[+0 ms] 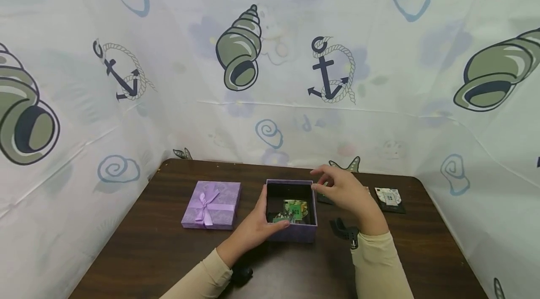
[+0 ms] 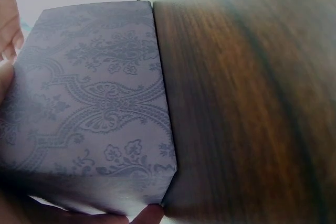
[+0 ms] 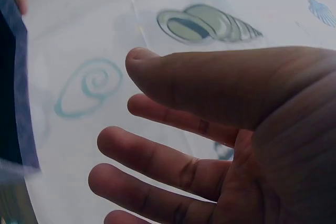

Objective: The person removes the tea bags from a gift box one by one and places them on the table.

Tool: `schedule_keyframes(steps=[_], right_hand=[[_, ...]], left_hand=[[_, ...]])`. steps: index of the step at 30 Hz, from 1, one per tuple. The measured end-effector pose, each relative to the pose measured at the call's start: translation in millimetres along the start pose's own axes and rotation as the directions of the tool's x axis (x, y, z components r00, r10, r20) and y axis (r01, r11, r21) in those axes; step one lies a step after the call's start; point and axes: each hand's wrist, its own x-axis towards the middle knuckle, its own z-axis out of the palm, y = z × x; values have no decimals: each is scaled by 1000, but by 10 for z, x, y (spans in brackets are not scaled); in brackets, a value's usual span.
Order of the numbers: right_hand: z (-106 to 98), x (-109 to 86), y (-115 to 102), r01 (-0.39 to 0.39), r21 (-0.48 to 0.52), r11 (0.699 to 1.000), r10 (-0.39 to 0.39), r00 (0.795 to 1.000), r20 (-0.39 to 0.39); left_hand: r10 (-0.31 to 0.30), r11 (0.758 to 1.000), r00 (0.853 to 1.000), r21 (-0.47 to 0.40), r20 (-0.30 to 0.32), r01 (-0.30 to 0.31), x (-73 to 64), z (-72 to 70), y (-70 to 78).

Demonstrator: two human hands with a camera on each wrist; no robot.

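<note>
A purple patterned gift box (image 1: 292, 233) without its lid stands on the table, its dark inside holding green printed packets (image 1: 296, 210). My left hand (image 1: 257, 224) grips this box at its left side, the thumb over the front rim. In the left wrist view the box's patterned wall (image 2: 100, 87) fills much of the picture, with fingertips at its lower edge. Above the right rim hovers my right hand (image 1: 343, 191). Its fingers are apart and bent loosely, and the right wrist view shows nothing between the thumb and fingers (image 3: 152, 153).
The purple lid (image 1: 211, 205) with a ribbon bow lies left of the box. A white and dark packet (image 1: 389, 198) lies at the right; more packets are partly hidden behind my right hand. A printed curtain (image 1: 278, 78) hangs behind the brown table (image 1: 160, 247).
</note>
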Motion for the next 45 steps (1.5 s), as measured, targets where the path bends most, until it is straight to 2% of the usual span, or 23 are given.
schedule_keyframes(steps=[5,9,14,21,25,30,33,36,40,45], right_hand=[[185,227,-46,32,32,999,-34,997,71],[312,378,-73,27,34,999,-32,987,155],[445,509,-107,-2,-37,999,13,958,287],[615,629,-129,-48,-118,992,89,925,369],[698,714,-141,-21,-172,985,94,901,424],[810,848,-108,29,-217,976,77,880,468],[880,916,-46,25,-172,985,63,869,491],[951,965,38,2,-71,997,35,857,513],[1032,1006,143,-32,43,999,3,842,540],[1096,1057,239,-62,80,995,7,830,557]], left_hand=[[8,1000,1000,-12,3,-8,-3,0,1],[14,1000,1000,-14,3,-14,1,-2,-9],[16,1000,1000,-21,12,-15,12,-11,-12],[27,999,999,-20,20,-27,21,0,-30],[32,999,999,-11,17,-32,18,-4,-38],[30,999,999,-23,22,-30,13,-8,-43],[32,999,999,-33,22,-32,13,-5,-47],[28,999,999,-34,21,-28,4,1,-49],[16,999,999,-38,29,-15,-9,2,-46],[20,999,999,-42,31,-18,-6,-17,-36]])
